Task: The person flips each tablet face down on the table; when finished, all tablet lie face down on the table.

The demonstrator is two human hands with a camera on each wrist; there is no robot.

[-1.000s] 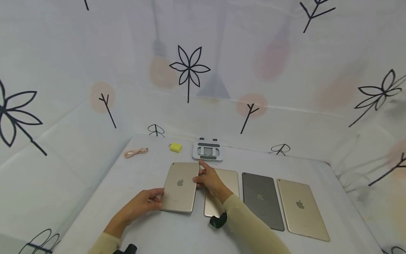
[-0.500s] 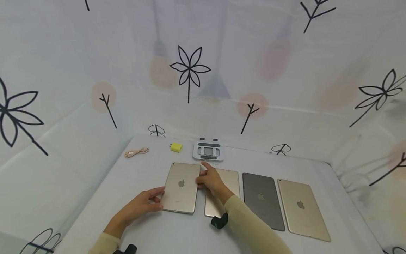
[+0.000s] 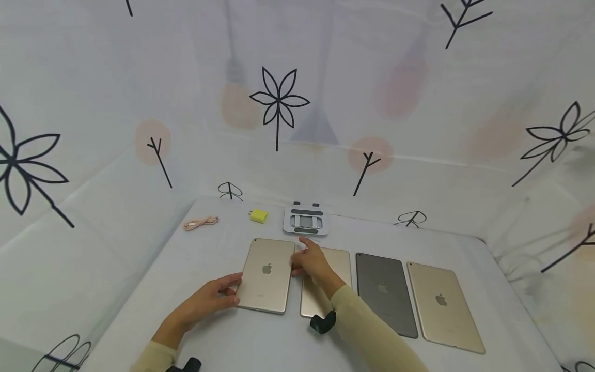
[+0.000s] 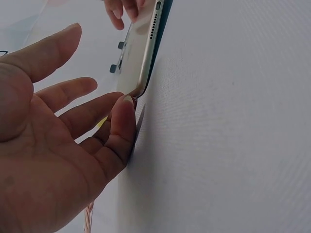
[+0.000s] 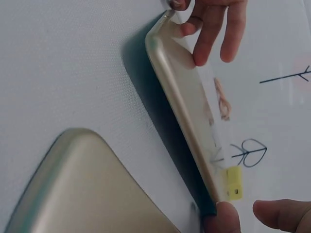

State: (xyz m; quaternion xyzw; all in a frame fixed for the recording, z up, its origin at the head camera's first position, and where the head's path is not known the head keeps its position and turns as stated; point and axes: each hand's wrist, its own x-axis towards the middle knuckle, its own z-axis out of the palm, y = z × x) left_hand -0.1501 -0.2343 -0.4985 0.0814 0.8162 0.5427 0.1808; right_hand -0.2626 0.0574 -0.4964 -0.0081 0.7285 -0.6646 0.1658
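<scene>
A gold tablet (image 3: 265, 289) lies back side up in front of me, an apple logo on its back. My left hand (image 3: 211, 299) holds its left edge near the lower corner. In the left wrist view the fingers (image 4: 124, 121) are bent at that corner, with the thumb raised away. My right hand (image 3: 312, 262) grips the tablet's right edge near the top, one finger pointing out past it. A dark shadow runs under the tablet's edge in the right wrist view. Beneath my right wrist lies a second gold tablet (image 3: 337, 261), partly hidden.
To the right lie a grey tablet (image 3: 386, 297) and another gold tablet (image 3: 446, 310), side by side. Along the back are a pink coiled cable (image 3: 201, 223), a yellow charger plug (image 3: 258, 216) and a silver folding stand (image 3: 306, 213). A patterned curtain (image 3: 302, 170) hangs behind the table.
The held tablet has shifted very slightly right. My right hand has moved a little right, its thumb sliding from the tablet's back to its edge. My left hand has barely moved.
</scene>
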